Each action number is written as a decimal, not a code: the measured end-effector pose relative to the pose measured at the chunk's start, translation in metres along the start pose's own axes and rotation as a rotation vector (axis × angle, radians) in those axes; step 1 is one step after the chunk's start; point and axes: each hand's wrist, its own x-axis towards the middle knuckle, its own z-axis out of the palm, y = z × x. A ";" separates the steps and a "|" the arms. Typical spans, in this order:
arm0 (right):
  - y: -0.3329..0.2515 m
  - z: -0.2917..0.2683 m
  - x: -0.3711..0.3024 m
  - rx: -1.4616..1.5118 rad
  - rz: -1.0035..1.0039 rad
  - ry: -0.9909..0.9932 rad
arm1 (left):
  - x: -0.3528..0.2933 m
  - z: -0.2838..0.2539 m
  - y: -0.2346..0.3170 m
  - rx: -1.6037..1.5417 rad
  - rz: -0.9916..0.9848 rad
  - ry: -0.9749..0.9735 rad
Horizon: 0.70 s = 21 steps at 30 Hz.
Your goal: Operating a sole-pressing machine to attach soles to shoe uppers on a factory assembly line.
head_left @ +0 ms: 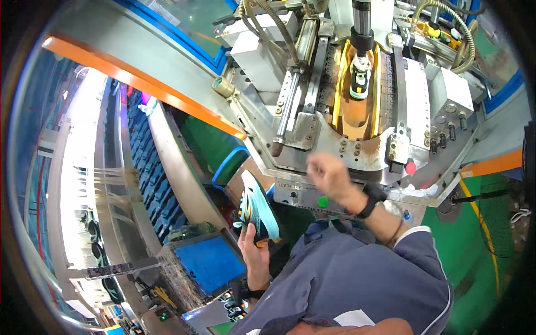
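Note:
My left hand (255, 254) grips a light blue and black sports shoe (258, 206) by one end, holding it up left of my body. Orange details show on the shoe. My right hand (333, 177), slightly blurred, is over the front edge of a pressing machine (352, 153), its fingers curled in with nothing visible in them. Another shoe (360, 81) stands in the machine's yellow-lined slot, under a vertical metal shaft (362, 25). A green button (322, 201) is just below my right hand, and a red button (410, 167) lies farther right.
An orange bar (145, 86) slants across the left side. Beyond it runs a conveyor (148, 167) with dark blue pieces. A blue-topped box (209, 262) stands beside my left arm. Control valves and gauges (446, 125) sit at the machine's right, above a green floor (463, 268).

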 end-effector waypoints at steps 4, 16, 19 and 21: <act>-0.028 -0.128 0.201 -0.263 -0.252 0.518 | 0.004 0.002 -0.002 -0.007 -0.043 -0.024; -0.006 -0.184 0.350 -0.086 -0.007 0.457 | -0.018 -0.008 -0.021 -0.046 -0.031 0.017; 0.007 -0.175 0.355 -0.114 -0.023 0.398 | -0.033 -0.027 -0.024 -0.084 0.031 0.023; 0.022 -0.180 0.360 -0.162 -0.054 0.344 | -0.046 -0.024 -0.022 -0.106 0.049 0.052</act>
